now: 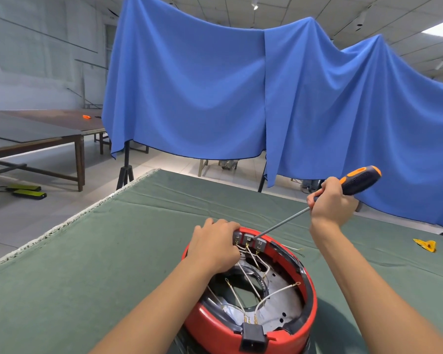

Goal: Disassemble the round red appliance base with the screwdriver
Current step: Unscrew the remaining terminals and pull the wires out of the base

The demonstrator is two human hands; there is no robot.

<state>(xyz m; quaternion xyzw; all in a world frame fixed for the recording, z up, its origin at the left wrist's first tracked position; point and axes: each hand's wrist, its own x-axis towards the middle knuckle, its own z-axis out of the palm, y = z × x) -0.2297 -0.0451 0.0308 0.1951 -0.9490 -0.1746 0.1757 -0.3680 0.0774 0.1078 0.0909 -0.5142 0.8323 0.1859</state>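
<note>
Left hand [214, 247] grips the far rim of the red base [251, 297], which sits on the green cloth [113, 251] at 6 o'clock. Right hand [330, 203], at 2 o'clock, is curled round the screwdriver [317, 204], tip at the grey terminal blocks [250, 238]. The step looks like loosening a terminal screw; next, seat the tip squarely and turn.

White wires [243, 272] criss-cross the red base's [310, 315] open middle — green cloth [113, 251] lies bare all round.

Left hand [214, 247] rests palm-down, fingers curled; right hand [330, 203] raised in a closed grip.
</note>
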